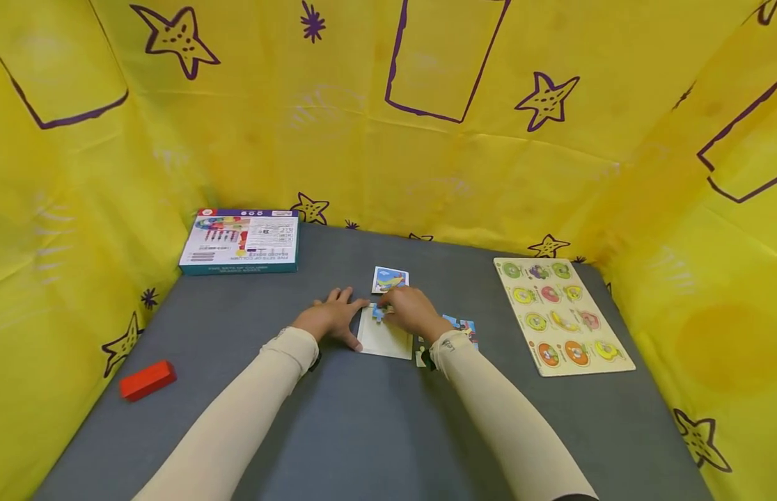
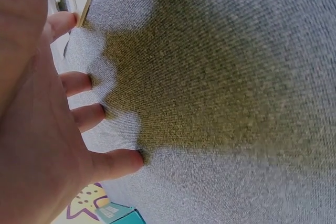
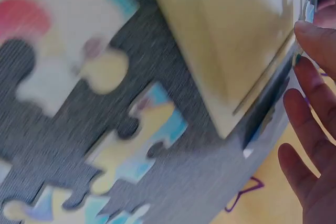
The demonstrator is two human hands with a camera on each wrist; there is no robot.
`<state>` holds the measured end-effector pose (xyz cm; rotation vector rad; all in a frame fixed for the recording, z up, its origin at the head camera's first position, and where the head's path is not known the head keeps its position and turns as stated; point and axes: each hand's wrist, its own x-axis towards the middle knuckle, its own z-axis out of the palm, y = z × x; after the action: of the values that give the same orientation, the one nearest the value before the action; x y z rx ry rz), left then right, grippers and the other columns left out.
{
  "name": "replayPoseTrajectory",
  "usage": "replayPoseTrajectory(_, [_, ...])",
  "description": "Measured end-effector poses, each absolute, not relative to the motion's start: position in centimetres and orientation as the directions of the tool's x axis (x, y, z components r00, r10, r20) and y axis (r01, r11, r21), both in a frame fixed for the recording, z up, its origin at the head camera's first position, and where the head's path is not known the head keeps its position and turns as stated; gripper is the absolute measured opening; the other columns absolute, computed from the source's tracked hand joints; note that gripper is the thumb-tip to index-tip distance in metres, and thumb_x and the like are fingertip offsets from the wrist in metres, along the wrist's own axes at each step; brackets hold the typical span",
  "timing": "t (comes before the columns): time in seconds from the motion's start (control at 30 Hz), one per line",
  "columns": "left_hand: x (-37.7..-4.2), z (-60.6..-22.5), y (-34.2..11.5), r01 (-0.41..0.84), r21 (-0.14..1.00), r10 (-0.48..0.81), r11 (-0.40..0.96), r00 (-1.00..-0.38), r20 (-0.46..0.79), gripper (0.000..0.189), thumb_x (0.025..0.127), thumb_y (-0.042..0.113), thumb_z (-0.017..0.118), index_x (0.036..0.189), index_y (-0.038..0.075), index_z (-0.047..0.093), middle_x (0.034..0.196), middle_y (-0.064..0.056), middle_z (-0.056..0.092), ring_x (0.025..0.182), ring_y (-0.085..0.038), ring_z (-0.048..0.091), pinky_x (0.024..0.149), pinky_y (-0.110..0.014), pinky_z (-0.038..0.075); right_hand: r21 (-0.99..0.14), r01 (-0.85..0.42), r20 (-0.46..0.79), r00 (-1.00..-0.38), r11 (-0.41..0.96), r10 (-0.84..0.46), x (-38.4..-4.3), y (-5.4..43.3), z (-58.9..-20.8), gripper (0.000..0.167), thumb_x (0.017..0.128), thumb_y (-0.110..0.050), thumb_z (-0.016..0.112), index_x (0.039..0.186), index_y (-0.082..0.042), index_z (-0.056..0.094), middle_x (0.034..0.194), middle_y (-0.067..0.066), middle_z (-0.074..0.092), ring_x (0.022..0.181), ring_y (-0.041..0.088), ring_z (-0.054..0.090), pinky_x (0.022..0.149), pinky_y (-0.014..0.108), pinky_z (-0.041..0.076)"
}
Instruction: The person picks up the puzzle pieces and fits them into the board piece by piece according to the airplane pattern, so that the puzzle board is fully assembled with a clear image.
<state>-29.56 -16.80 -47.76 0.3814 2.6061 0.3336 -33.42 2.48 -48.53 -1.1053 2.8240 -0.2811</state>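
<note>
A pale wooden puzzle tray (image 1: 385,341) lies on the dark grey table, with a small picture card (image 1: 382,273) just beyond it. My right hand (image 1: 413,311) pinches a blue jigsaw piece (image 1: 378,314) over the tray's upper left part; in the right wrist view thumb and forefinger meet at the tray's far side. My left hand (image 1: 331,320) is spread at the tray's left edge, fingertips down on the cloth, one digit against the tray corner (image 2: 81,19). Several loose jigsaw pieces (image 3: 144,137) lie right of the tray, partly hidden by my right wrist in the head view.
A flat cardboard box (image 1: 238,241) lies at the back left and a red block (image 1: 147,380) at the front left. To the right is a wooden fruit puzzle board (image 1: 562,316). Yellow cloth (image 1: 363,160) with purple drawings walls in the table's back and sides.
</note>
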Motion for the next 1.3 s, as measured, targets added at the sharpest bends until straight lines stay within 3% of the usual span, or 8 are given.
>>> replayPoseTrajectory(0.67, [-30.4,-46.9,-14.3,0.238,0.284,0.342,0.929,-0.846,-0.408,0.099,0.069,0.051,0.084,0.151,0.024,0.034,0.158,-0.023,0.016,0.144,-0.046,0.013,0.102,-0.073,0.023,-0.245,-0.659,0.044,-0.741,0.711,-0.67,-33.1,3.6,-48.6,0.021,0.084,-0.009,0.074,0.104,-0.01,0.075,0.105,0.004,0.072,0.1,0.027,0.065,0.09,0.046,0.049])
replayPoseTrajectory(1.3, [-30.2,-48.6,-16.6,0.179,0.302,0.302,0.936,-0.849,-0.433,0.1,0.07,0.052,0.083,0.152,0.024,0.033,0.158,-0.022,0.016,0.143,-0.046,0.013,0.104,-0.072,0.022,-0.217,-0.593,-0.027,-0.79,0.775,-0.612,-33.3,5.8,-48.6,0.023,0.087,-0.015,0.073,0.11,-0.014,0.073,0.108,0.002,0.071,0.103,0.025,0.063,0.091,0.044,0.048])
